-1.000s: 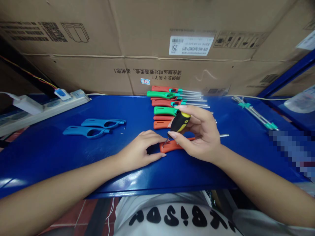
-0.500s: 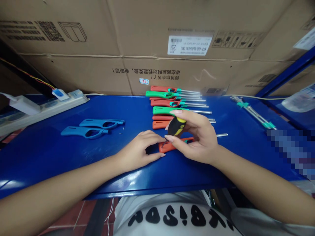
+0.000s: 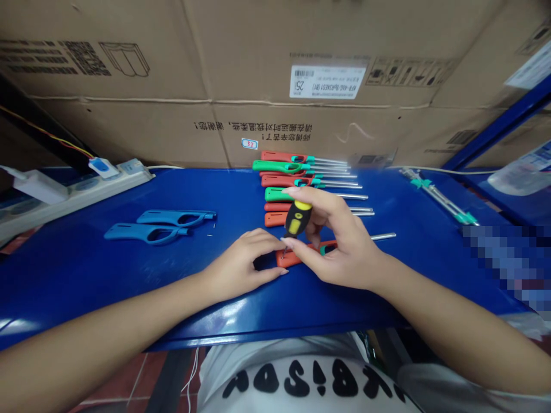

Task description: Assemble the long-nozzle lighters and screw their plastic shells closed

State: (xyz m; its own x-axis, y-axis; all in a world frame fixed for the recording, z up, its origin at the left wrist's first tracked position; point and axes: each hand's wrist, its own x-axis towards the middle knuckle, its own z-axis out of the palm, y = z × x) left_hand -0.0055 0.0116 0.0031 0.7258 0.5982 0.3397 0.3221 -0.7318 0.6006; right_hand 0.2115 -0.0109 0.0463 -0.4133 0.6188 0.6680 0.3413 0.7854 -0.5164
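My right hand (image 3: 346, 244) grips a short black and yellow screwdriver (image 3: 297, 222), its handle nearly upright. The screwdriver's tip meets the handle end of an orange long-neck lighter (image 3: 292, 259) lying flat on the blue shelf. My left hand (image 3: 241, 261) is closed around that same end, thumb on the near side and fingers on the far side. Part of the lighter's middle is hidden by my right hand, while its metal tube (image 3: 384, 236) sticks out to the right. Behind it lies a row of red, orange and green lighters (image 3: 279, 180) with their metal tubes pointing right.
Two blue handle shells (image 3: 146, 232) lie on the left, with small pins (image 3: 210, 234) beside them. A power strip (image 3: 90, 186) runs along the left edge. Tubes with green ends (image 3: 439, 196) lie at right. A cardboard box (image 3: 163, 129) stands behind the blue shelf (image 3: 181, 321).
The screwdriver has swung from a slant to nearly upright, and my right hand has shifted slightly left. My left hand keeps its hold on the lighter.
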